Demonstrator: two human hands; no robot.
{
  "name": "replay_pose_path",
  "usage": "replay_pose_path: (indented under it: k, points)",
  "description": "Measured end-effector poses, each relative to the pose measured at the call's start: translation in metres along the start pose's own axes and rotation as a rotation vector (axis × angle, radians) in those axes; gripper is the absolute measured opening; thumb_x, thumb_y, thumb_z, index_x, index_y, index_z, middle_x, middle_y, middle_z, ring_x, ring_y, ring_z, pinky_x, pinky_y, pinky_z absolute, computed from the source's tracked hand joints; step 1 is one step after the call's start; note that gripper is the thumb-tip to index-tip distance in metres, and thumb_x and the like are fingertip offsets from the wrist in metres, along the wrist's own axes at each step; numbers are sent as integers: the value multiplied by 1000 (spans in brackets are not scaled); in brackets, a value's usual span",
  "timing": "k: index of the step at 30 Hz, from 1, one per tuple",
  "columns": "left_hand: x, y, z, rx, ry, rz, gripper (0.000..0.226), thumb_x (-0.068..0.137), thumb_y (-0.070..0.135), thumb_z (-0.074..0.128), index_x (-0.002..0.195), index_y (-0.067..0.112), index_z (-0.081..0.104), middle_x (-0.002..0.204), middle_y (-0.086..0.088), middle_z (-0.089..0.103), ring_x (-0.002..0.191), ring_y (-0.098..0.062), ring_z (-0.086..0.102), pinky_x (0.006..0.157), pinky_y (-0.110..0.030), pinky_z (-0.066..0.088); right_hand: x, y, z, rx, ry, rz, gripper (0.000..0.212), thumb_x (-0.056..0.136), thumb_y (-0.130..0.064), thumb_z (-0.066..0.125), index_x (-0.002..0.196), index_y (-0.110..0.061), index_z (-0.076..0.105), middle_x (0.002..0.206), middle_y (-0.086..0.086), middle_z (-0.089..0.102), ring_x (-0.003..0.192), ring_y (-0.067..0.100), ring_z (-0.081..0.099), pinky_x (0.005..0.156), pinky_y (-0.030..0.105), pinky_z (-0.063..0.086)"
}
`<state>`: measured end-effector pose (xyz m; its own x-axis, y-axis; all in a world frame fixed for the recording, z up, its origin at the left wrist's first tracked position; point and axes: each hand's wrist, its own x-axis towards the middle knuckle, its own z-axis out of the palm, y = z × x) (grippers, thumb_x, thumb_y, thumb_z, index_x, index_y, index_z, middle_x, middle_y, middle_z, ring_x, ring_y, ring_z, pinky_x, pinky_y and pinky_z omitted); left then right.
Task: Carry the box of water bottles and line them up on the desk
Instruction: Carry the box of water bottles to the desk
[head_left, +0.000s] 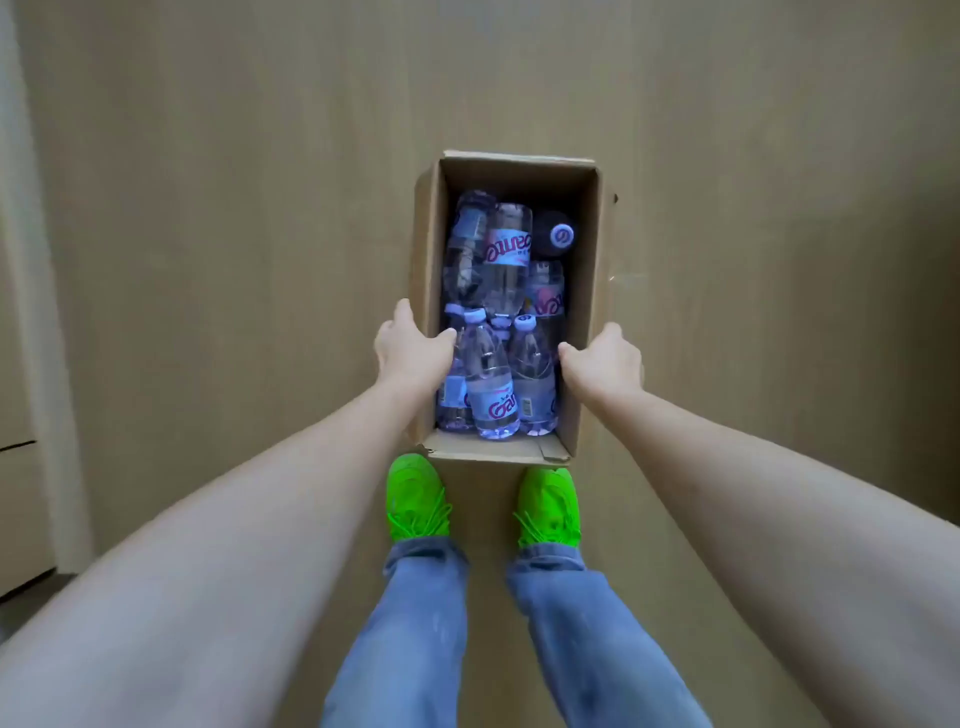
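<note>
An open brown cardboard box (582, 291) is below me, just beyond my feet. Several clear water bottles (491, 384) with white caps and pink-lettered labels lie jumbled inside it; one stands upright at the far right, cap up. My left hand (410, 345) grips the box's left wall, thumb inside over the rim and fingers outside. My right hand (605, 358) grips the right wall the same way. Whether the box rests on the floor or hangs just above it, I cannot tell.
A tan wood-look floor (234, 208) spreads all around the box. My bright green shoes (415, 499) and blue jeans are right below the box's near end. A pale cabinet or door edge (26, 364) runs along the far left.
</note>
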<state>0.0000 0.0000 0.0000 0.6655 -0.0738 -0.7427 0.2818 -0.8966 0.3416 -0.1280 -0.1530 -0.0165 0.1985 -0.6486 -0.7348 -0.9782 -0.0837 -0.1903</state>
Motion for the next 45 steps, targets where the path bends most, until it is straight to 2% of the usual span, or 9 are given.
replay_pose_path:
  k: [5, 8, 11, 15, 23, 27, 33, 41, 45]
  points:
    - [61, -27, 41, -68, 20, -75, 80, 89, 37, 62, 154, 17, 19, 152, -13, 35, 141, -30, 29, 112, -36, 27, 49, 20, 54, 88, 72, 54, 56, 91, -42, 58, 132, -9, 41, 123, 19, 60, 114, 40, 56, 77, 36, 38]
    - [93, -32, 57, -110, 40, -68, 75, 89, 37, 61, 152, 19, 26, 151, -11, 38, 140, -28, 33, 111, -32, 28, 75, 28, 66, 153, 156, 38, 59, 92, -44, 55, 139, -11, 41, 129, 21, 57, 119, 41, 52, 93, 40, 43]
    - [111, -39, 65, -75, 143, -71, 64, 91, 40, 59, 148, 20, 38, 145, -15, 45, 133, -30, 42, 107, -31, 33, 90, 30, 72, 123, 276, 23, 45, 92, -46, 53, 120, -10, 57, 118, 21, 62, 114, 42, 53, 91, 41, 44]
    - [117, -37, 70, 141, 330, -7, 56, 89, 46, 58, 136, 15, 54, 126, -17, 62, 118, -37, 55, 98, -36, 42, 98, 15, 70, 68, 415, 7, 34, 91, -42, 56, 99, -9, 61, 105, 21, 65, 101, 43, 58, 81, 41, 46]
    - [117, -30, 66, 194, 318, 27, 37, 90, 27, 65, 118, 3, 62, 119, -18, 63, 108, -37, 60, 80, -30, 44, 102, 8, 59, 12, 351, 5, 23, 90, -28, 63, 98, -6, 66, 103, 18, 68, 98, 39, 63, 74, 35, 47]
    - [112, -34, 58, 201, 251, 66, 22, 92, 25, 62, 101, 5, 59, 110, -16, 61, 85, -33, 56, 70, -30, 40, 96, 14, 50, 39, 304, -16, 22, 89, -26, 65, 93, -5, 64, 99, 17, 67, 93, 38, 64, 71, 35, 48]
    - [81, -33, 27, 257, 190, 89, 30, 92, 24, 64, 110, 1, 60, 118, -19, 59, 93, -36, 59, 71, -29, 39, 62, 14, 27, 34, 253, -36, 22, 85, -25, 69, 89, -3, 66, 96, 18, 68, 91, 39, 64, 71, 35, 52]
    - [-21, 25, -80, 256, 144, 71, 25, 87, 14, 66, 72, 6, 48, 94, -14, 56, 82, -33, 58, 67, -32, 47, -52, -43, -73, 37, 235, -66, 11, 82, -14, 67, 82, -8, 57, 98, 16, 67, 92, 37, 64, 68, 34, 50]
    - [-88, 69, -156, 237, 194, 122, 24, 85, 12, 66, 71, 7, 47, 84, -10, 51, 80, -31, 58, 67, -32, 50, -124, -84, -144, 70, 261, -136, 8, 80, -7, 63, 84, -8, 57, 99, 17, 66, 92, 37, 64, 75, 39, 57]
